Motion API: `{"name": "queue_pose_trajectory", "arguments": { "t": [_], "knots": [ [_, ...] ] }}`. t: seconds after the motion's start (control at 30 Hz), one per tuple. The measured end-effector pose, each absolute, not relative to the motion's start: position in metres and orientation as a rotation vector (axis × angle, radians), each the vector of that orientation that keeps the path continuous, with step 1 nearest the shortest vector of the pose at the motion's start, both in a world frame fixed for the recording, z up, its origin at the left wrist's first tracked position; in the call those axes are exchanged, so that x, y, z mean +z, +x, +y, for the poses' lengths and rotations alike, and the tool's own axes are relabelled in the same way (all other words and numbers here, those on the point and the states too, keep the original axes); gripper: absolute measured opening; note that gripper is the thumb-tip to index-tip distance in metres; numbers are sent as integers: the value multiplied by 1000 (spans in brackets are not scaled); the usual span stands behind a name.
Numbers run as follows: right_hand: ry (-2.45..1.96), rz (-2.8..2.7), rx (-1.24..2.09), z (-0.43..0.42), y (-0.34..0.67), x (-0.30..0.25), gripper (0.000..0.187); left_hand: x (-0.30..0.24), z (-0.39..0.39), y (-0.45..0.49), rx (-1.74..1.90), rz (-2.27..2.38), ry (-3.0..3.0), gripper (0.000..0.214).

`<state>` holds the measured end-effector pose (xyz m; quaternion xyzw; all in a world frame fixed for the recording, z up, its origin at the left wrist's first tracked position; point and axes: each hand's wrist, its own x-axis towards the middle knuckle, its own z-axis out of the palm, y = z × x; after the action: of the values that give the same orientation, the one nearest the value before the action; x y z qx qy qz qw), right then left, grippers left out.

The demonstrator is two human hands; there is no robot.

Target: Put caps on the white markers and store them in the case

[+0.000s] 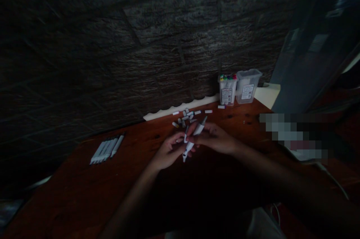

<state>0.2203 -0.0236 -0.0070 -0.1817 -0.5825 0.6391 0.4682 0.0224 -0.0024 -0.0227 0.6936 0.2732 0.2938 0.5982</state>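
My right hand (215, 139) is closed around a white marker (198, 129), held at a slant in front of me. The marker has a grey end at the upper right and a bare tip at the lower left. Close against it, my left hand (170, 152) has its fingers bent around a small pale piece (186, 134) that looks like a marker cap. Just beyond both hands, several loose marker caps (183, 123) lie scattered on the wooden table (140, 179).
A row of white markers (104, 150) lies at the left. By the wall stand a clear box (227, 91) of colourful-topped markers and another clear box (248, 87). A white wavy-edged strip (182, 107) runs along the stone wall (168, 44). A cable (333, 179) trails at the right.
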Motion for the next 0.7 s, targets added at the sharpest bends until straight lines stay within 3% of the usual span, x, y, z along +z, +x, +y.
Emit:
{"name": "queue_pose_trajectory", "arguments": {
  "t": [0.7],
  "knots": [
    [-502, -1456, 1559, -25, 220, -6, 14, -27, -2, 24, 698, 680, 1581, 35]
  ]
}}
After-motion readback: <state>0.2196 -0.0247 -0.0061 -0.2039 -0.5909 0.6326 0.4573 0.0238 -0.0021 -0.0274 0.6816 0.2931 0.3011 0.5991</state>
